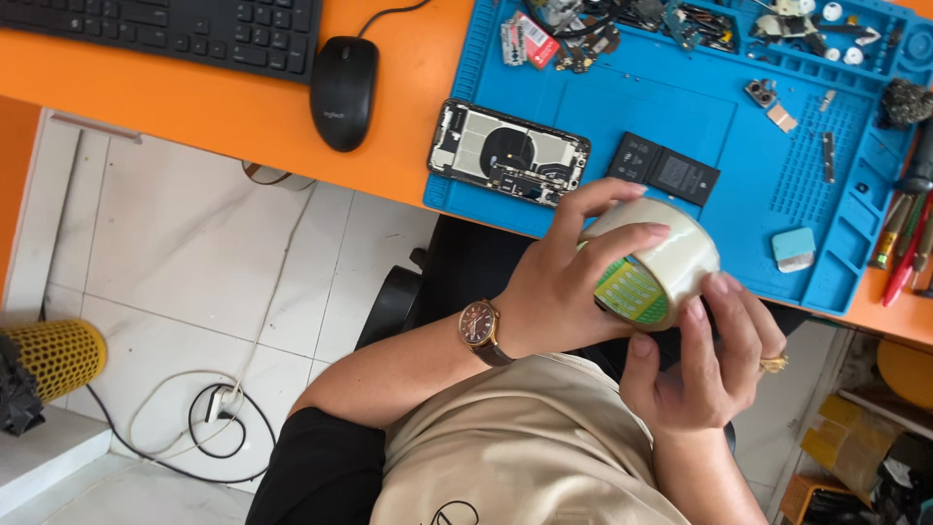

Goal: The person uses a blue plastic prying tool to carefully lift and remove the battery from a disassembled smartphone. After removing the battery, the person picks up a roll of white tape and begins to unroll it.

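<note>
My left hand (569,272), with a brown wristwatch (480,328) on its wrist, grips a thick roll of pale tape (661,258) with a green inner core. My right hand (705,360), a gold ring on one finger, touches the roll's lower right side with its fingertips. Both hands hold the roll over my lap, just in front of the desk edge. On the blue work mat (680,117) above lie an opened phone (507,154) with its insides showing and a black battery (664,170).
A black mouse (342,89) and a black keyboard (185,29) sit on the orange desk (194,107). Small parts, screws and tools fill the mat's far trays. Screwdrivers (904,243) lie at the right. Cables (209,418) trail on the white tiled floor.
</note>
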